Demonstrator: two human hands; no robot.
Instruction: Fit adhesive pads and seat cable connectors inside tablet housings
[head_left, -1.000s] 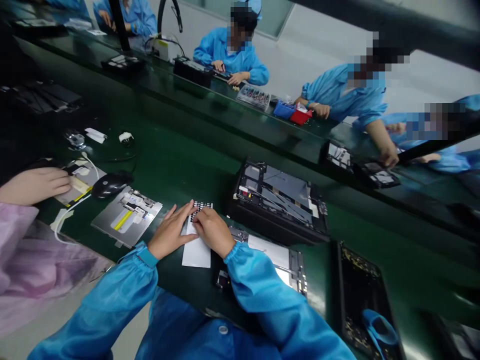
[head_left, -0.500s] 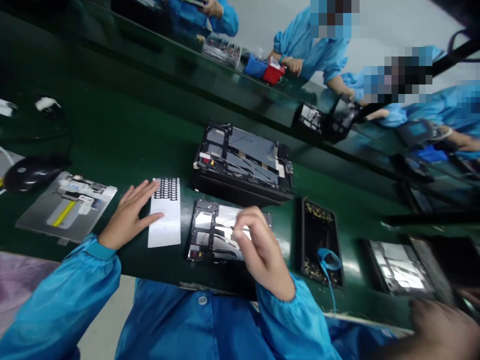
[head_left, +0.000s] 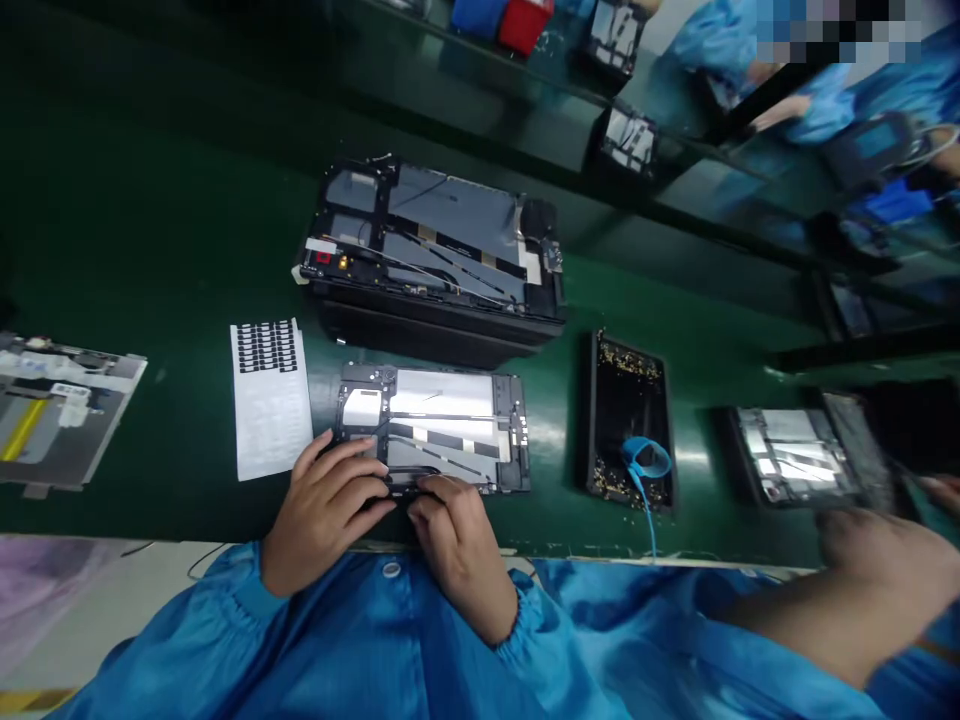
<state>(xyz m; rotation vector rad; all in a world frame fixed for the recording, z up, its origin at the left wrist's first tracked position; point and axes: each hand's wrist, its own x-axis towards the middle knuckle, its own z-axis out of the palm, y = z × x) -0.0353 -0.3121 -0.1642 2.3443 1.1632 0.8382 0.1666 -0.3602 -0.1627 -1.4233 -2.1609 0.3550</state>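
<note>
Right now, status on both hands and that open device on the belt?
Left hand pressed on the flat open tablet chassis, near-left corner. Right hand fingertips at its near edge. White sheet of small black stickers lies left, untouched. Nothing blocking.

A white sheet [head_left: 270,400] printed with rows of small black pads is laid on the green bench [head_left: 150,230] left of centre. A stack of opened device frames [head_left: 431,255] is seen above the middle of the frame. A dark tray [head_left: 628,400] with a blue strap [head_left: 646,462] on it is placed to the right of centre. A grey plate with a yellow strip [head_left: 56,410] is seen at the left edge. A red bin [head_left: 523,22] and a blue bin [head_left: 478,14] are set at the top. A co-worker's forearm [head_left: 847,600] is seen at lower right.
</note>
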